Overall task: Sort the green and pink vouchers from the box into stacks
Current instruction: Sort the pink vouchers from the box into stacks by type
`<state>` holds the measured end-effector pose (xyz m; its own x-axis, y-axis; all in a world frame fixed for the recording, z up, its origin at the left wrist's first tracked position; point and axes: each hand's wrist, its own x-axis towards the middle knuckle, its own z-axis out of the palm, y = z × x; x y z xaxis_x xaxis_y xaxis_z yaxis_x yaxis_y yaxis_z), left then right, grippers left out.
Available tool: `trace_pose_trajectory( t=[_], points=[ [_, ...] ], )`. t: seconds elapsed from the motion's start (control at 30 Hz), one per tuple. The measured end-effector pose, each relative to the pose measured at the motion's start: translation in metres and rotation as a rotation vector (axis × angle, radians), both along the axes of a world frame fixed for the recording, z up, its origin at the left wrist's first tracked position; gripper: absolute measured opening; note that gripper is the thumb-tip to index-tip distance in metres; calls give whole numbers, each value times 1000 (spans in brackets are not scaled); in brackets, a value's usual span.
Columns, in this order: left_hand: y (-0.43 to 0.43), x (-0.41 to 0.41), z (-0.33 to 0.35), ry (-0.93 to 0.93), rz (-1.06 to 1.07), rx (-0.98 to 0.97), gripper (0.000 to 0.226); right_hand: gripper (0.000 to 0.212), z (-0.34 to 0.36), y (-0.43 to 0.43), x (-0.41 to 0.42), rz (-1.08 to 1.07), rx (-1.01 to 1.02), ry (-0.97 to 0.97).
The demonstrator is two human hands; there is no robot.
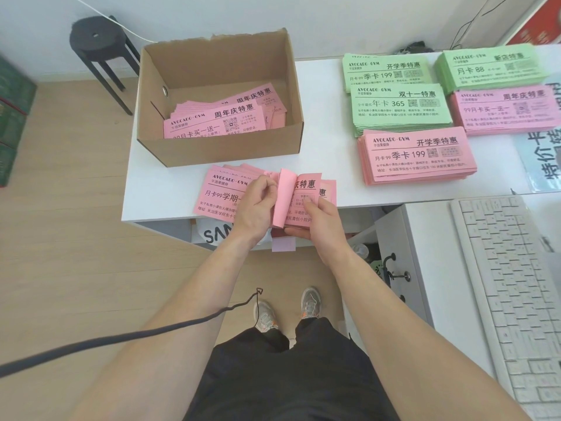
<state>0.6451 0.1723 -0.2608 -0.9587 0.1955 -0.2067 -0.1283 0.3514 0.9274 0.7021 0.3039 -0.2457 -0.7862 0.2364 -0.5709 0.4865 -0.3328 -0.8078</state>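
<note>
A brown cardboard box (218,147) stands on the white table (158,192) and holds loose pink vouchers (218,120). In front of it, at the table's near edge, both hands hold a bundle of pink vouchers (218,192). My left hand (255,211) pinches a voucher that is curled upward in the middle of the bundle. My right hand (318,221) grips the bundle's right end, thumb on top. To the right lie sorted stacks: three green stacks (400,109) (387,71) (491,66) and two pink stacks (416,156) (504,109).
A white keyboard (510,299) lies on a lower desk at the right. A black stool (97,44) stands on the wooden floor behind the box. A dark cable (121,338) crosses my left forearm. Printed sheets (543,159) lie at the table's right edge.
</note>
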Motion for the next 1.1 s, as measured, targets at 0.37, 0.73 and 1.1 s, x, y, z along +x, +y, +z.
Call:
trace_pose_trajectory(
  t=[0.37,0.73,1.1],
  points=[
    [7,1,0,17,-31,-6,27,24,-2,2,-1,11,11,4],
    [9,1,5,168,-162,-413,18,28,-5,9,-9,49,-25,-46],
    [18,0,15,372,-188,-636,25,18,-18,21,-16,152,294,-102]
  ],
)
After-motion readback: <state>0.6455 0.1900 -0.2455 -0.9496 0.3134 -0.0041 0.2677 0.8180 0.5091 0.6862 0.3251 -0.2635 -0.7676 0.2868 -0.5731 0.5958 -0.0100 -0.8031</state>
